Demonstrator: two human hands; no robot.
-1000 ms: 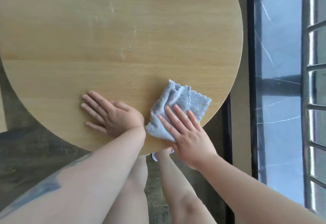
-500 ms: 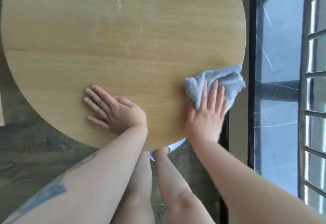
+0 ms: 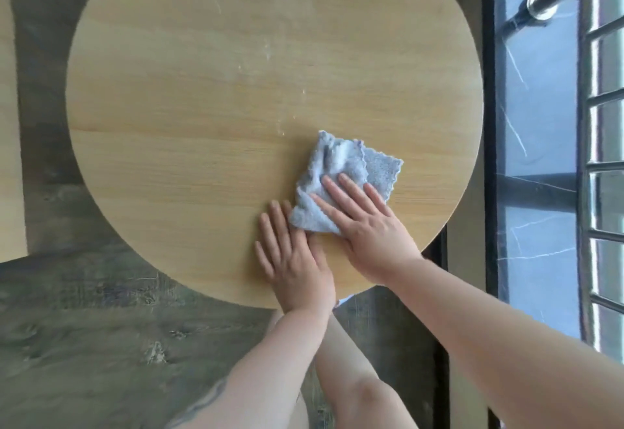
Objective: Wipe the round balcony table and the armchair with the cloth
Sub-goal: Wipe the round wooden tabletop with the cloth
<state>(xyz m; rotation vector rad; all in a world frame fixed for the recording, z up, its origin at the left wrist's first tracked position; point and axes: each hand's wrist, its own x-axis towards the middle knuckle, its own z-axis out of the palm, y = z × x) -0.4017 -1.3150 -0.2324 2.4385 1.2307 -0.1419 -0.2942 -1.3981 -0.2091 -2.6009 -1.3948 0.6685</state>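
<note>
So the right hand (image 3: 371, 226) presses the blue cloth (image 3: 341, 175) flat-fingered onto the round table (image 3: 202, 108); left hand (image 3: 293, 260) rests flat beside it, fingers relaxed.

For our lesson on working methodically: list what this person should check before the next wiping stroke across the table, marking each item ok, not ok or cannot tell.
1. Cloth lies flat on the table: ok.
2. Right hand presses the cloth with straight fingers: ok.
3. Left hand steadies the table, flat beside the cloth: ok.
4. Whitish streaks on the far part are wiped away: not ok.
5. Path towards the streaks is free of objects: ok.
6. Cloth is damp enough: cannot tell.
</note>
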